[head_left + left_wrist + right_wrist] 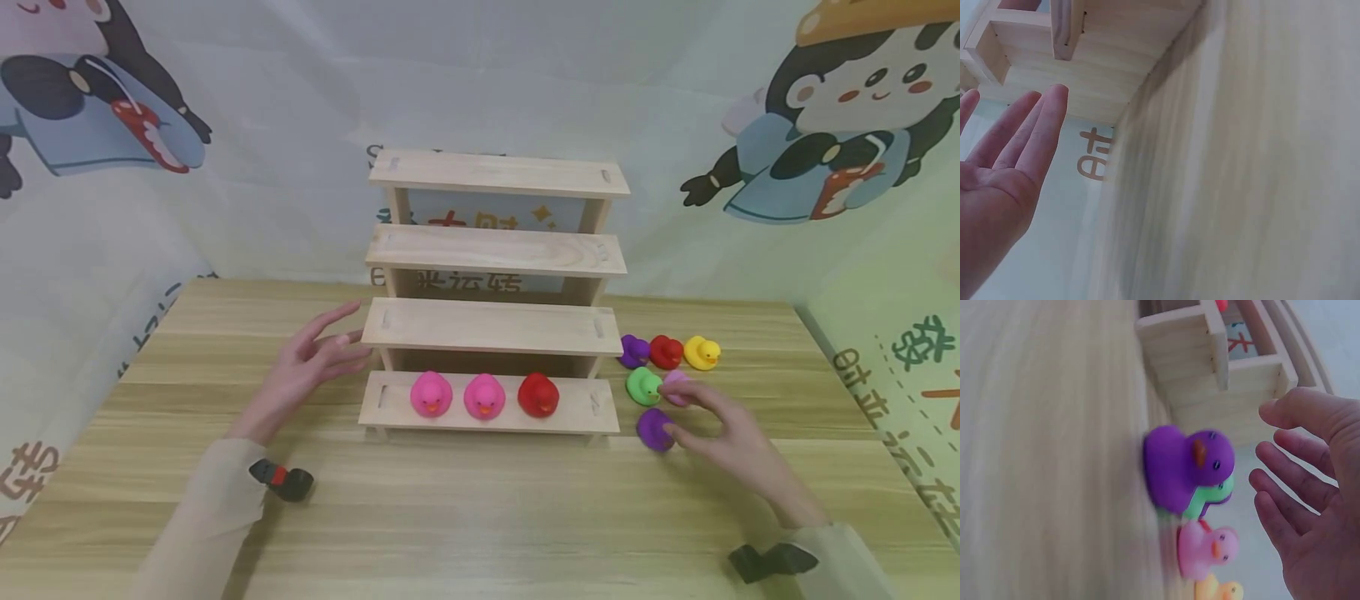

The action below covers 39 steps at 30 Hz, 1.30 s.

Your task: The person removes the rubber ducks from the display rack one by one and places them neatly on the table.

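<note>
A wood-grain table (480,517) was found with printed cloth (285,50) behind it and at either side. On it stands a four-step rack (491,325); the lowest step bears two pink ducks (431,394) and a red duck (538,396) in a row.

Right of the rack, on the table: rear purple duck (635,351), dark red duck (666,352) and yellow duck (702,352) at the back; green duck (642,387) and part-hidden lilac duck (677,388) before them; front purple duck (655,430) closest to the person.

Right hand (723,429): released, fingers loosely spread, nothing grasped — the right wrist view shows a gap to the front purple duck. That duck sits upright to this hand's left, just beside the thumb tip, its beak toward the wrist camera; its long axis, I judge, runs roughly toward that wrist. The right hand is plainly nearer.

Left hand (303,358): likewise released, fingers extended at the rack's left end — contact there, I cannot tell.
</note>
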{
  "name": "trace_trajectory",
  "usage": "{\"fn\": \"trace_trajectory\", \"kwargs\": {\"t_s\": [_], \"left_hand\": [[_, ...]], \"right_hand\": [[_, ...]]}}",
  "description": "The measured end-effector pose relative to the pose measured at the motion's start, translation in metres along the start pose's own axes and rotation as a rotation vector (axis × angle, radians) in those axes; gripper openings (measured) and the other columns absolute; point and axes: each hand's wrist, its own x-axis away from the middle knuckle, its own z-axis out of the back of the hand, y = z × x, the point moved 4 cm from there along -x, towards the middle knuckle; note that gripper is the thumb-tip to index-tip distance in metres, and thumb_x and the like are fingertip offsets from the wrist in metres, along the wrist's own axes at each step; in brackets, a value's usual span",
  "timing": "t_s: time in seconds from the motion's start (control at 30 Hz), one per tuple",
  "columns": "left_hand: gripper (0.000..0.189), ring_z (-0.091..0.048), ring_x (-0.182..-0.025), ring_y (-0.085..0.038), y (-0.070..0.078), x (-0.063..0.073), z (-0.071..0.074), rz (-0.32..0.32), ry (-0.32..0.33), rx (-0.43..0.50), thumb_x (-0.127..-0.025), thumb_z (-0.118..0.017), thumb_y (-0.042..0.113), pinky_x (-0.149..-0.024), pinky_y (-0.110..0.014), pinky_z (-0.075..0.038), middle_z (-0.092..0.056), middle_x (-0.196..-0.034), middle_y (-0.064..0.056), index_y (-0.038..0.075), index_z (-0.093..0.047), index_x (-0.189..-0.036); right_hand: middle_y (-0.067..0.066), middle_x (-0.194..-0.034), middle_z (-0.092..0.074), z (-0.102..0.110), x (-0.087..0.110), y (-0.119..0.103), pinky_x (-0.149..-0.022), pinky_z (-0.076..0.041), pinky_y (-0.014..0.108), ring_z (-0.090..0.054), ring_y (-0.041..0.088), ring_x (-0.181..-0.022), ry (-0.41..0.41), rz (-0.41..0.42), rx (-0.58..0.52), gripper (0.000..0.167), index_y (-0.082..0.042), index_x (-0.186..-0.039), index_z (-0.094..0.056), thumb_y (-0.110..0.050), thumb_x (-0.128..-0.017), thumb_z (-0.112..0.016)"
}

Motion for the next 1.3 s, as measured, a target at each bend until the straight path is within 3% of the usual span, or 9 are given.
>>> {"fn": "trace_trajectory", "kwargs": {"t_s": [0.17,0.47,0.7,0.83,1.0,1.3], "left_hand": [[0.050,-0.061,-0.110,-0.031,-0.001,0.008,0.004,-0.004,-0.035,-0.044,-0.103,-0.047,0.018,-0.089,-0.038,-0.051,-0.039,-0.138,-0.037,0.007,-0.032,-0.150],[0.048,-0.057,-0.113,-0.040,-0.006,0.019,0.009,0.001,-0.106,-0.142,-0.104,-0.046,0.016,-0.089,-0.040,-0.051,-0.046,-0.136,-0.032,0.007,-0.033,-0.149],[0.046,-0.057,-0.113,-0.039,-0.012,0.026,0.012,0.055,-0.137,-0.148,-0.103,-0.048,0.017,-0.089,-0.043,-0.051,-0.046,-0.137,-0.030,0.007,-0.037,-0.146],[0.047,-0.058,-0.113,-0.038,-0.013,0.029,0.010,0.100,-0.168,-0.159,-0.102,-0.051,0.018,-0.092,-0.043,-0.050,-0.046,-0.139,-0.028,0.008,-0.038,-0.146],[0.049,-0.057,-0.115,-0.035,-0.017,0.030,0.005,0.154,-0.199,-0.181,-0.099,-0.056,0.018,-0.091,-0.041,-0.050,-0.046,-0.139,-0.026,0.009,-0.041,-0.144],[0.041,-0.046,-0.125,-0.038,-0.018,0.031,-0.007,0.162,-0.283,-0.291,-0.097,-0.060,0.023,-0.094,-0.043,-0.048,-0.044,-0.144,-0.011,0.017,-0.053,-0.137]], "right_hand": [[0.012,-0.115,-0.064,-0.005,-0.012,-0.009,-0.090,-0.045,0.016,-0.060,0.010,-0.102,-0.002,0.029,-0.054,0.046,0.000,-0.116,-0.063,0.013,-0.074,-0.075],[0.009,-0.112,-0.066,-0.019,-0.025,-0.021,-0.086,-0.051,0.031,-0.061,0.020,-0.102,-0.015,0.010,-0.062,0.038,0.000,-0.113,-0.065,0.010,-0.077,-0.074],[0.011,-0.111,-0.067,-0.032,-0.037,-0.028,-0.086,-0.046,0.018,-0.059,0.019,-0.103,-0.003,0.084,-0.121,0.040,-0.001,-0.113,-0.066,0.012,-0.076,-0.074],[0.011,-0.112,-0.066,-0.041,-0.044,-0.034,-0.092,-0.046,0.018,-0.058,0.015,-0.108,-0.025,0.105,-0.187,0.038,0.000,-0.114,-0.066,0.012,-0.078,-0.072],[0.008,-0.116,-0.065,-0.053,-0.051,-0.039,-0.093,-0.048,0.028,-0.057,0.018,-0.110,-0.083,0.073,-0.227,0.036,-0.002,-0.117,-0.065,0.009,-0.083,-0.069],[0.009,-0.120,-0.063,-0.072,-0.065,-0.050,-0.097,-0.045,0.033,-0.056,0.026,-0.112,-0.169,0.159,-0.192,0.040,-0.002,-0.121,-0.062,0.004,-0.083,-0.071]]}}
